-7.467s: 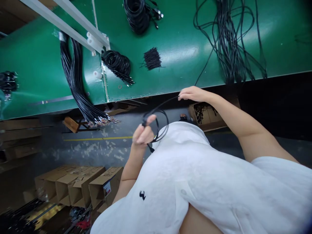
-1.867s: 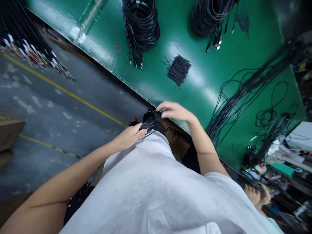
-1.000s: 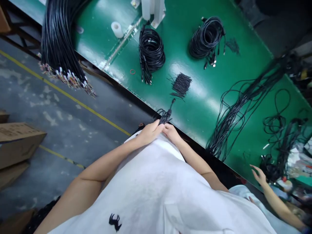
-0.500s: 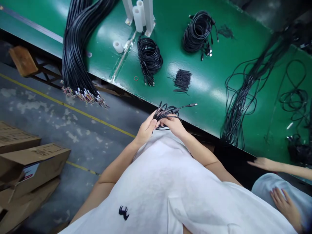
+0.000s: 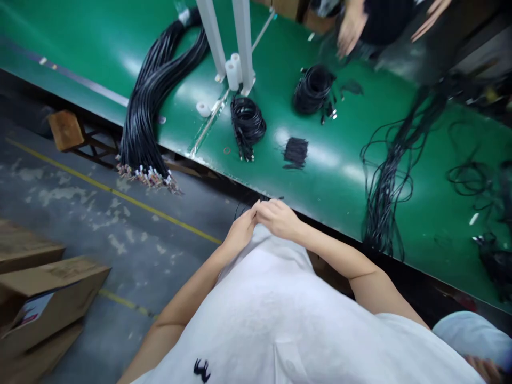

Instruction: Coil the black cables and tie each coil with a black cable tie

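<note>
My left hand [image 5: 241, 228] and my right hand [image 5: 278, 218] meet in front of my white shirt, at the near edge of the green table. Both are closed, fingertips together, around a coiled black cable [image 5: 239, 207]. Most of that cable is hidden by my hands; a thin loop shows past the left one and a short dark piece beyond the right. Just past my hands on the table lie a patch of short black ties [image 5: 296, 153] and a tied coil of black cables [image 5: 248, 124]. Another black coil with plugs [image 5: 314, 89] is farther back.
A thick bundle of black cables [image 5: 146, 117] overhangs the table edge on the left. White posts [image 5: 243, 48] and white rolls [image 5: 232, 74] stand at the back. Loose cables [image 5: 386, 197] lie right. Another person's hand [image 5: 352, 29] is across the table; cardboard boxes [image 5: 56, 304] sit lower left.
My right hand has turned over the cable coil and come against the left, so the coil and its plug are now mostly covered. A person's hands have appeared across the table. The view has shifted.
</note>
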`<action>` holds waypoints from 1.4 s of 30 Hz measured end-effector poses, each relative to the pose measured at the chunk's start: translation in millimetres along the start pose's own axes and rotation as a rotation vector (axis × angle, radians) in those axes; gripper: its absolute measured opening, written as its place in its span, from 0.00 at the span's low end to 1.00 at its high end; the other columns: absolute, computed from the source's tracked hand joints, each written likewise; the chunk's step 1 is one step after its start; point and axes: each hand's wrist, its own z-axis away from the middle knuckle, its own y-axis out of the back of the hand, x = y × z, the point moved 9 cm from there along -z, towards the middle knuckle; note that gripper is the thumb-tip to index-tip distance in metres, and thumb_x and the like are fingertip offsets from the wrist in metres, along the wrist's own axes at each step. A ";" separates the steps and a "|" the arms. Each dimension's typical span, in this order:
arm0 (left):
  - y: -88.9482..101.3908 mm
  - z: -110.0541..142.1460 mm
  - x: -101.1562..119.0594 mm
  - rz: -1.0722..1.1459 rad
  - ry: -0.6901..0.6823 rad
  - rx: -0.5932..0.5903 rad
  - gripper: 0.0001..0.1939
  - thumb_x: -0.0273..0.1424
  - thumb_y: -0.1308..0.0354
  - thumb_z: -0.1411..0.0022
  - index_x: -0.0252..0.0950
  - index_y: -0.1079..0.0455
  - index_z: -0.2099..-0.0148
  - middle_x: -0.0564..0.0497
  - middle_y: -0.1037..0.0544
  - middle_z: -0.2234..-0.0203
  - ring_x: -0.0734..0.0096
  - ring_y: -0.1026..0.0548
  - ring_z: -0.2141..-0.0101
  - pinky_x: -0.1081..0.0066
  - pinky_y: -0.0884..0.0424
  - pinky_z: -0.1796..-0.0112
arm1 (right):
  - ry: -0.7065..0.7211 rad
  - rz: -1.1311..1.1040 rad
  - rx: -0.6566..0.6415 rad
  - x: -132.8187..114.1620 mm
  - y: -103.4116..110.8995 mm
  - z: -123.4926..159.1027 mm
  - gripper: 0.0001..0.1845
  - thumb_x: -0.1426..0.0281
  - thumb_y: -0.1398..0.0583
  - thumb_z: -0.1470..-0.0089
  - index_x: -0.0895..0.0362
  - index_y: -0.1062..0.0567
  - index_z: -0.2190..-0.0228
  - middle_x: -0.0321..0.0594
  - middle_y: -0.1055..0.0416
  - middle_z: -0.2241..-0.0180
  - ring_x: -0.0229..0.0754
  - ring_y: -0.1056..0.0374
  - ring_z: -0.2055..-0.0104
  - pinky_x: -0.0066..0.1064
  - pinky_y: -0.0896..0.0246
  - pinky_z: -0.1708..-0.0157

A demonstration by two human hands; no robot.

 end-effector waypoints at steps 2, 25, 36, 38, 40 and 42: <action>-5.9 -0.9 -10.2 0.046 0.064 -0.073 0.20 0.36 0.55 0.35 0.32 0.28 0.50 0.42 0.21 0.54 0.59 0.25 0.54 0.64 0.32 0.52 | 0.152 0.039 -0.138 -5.8 -8.4 -4.8 0.18 0.72 0.54 0.32 0.61 0.25 0.64 0.47 0.28 0.58 0.42 0.35 0.57 0.36 0.44 0.57; -58.3 -91.3 -39.0 0.416 0.033 -0.002 0.30 0.37 0.45 0.45 0.37 0.32 0.40 0.40 0.22 0.49 0.51 0.28 0.44 0.56 0.37 0.44 | -0.180 0.232 -0.681 90.0 -58.8 -9.3 0.11 0.71 0.42 0.42 0.62 0.20 0.69 0.46 0.21 0.68 0.45 0.26 0.69 0.32 0.45 0.78; -1.3 -138.7 -21.8 -0.466 -0.368 0.011 0.26 0.32 0.39 0.47 0.42 0.27 0.44 0.43 0.25 0.53 0.50 0.29 0.51 0.51 0.34 0.48 | -0.293 0.192 -0.403 111.3 -49.8 -22.9 0.11 0.68 0.41 0.43 0.62 0.22 0.66 0.44 0.23 0.68 0.44 0.27 0.68 0.30 0.42 0.79; 0.9 -135.9 0.3 -0.681 -0.507 0.110 0.26 0.26 0.38 0.49 0.44 0.26 0.46 0.44 0.29 0.46 0.49 0.33 0.45 0.51 0.37 0.45 | -0.247 0.248 -0.379 108.2 -56.1 -20.2 0.10 0.70 0.41 0.45 0.63 0.22 0.69 0.47 0.23 0.68 0.45 0.27 0.67 0.31 0.41 0.78; -8.0 -132.7 15.6 -0.801 -0.626 0.134 0.22 0.23 0.38 0.50 0.42 0.25 0.51 0.45 0.31 0.43 0.50 0.35 0.43 0.52 0.40 0.43 | -0.192 0.273 -0.367 105.8 -62.6 -18.4 0.07 0.72 0.41 0.47 0.63 0.23 0.71 0.46 0.24 0.69 0.45 0.28 0.67 0.32 0.41 0.77; -18.5 -134.1 18.7 -0.886 -0.643 0.148 0.13 0.23 0.40 0.47 0.37 0.25 0.58 0.43 0.26 0.50 0.51 0.32 0.48 0.54 0.38 0.46 | -0.180 0.265 -0.361 110.8 -65.4 -17.7 0.06 0.73 0.41 0.48 0.63 0.24 0.72 0.44 0.24 0.71 0.44 0.28 0.70 0.32 0.42 0.78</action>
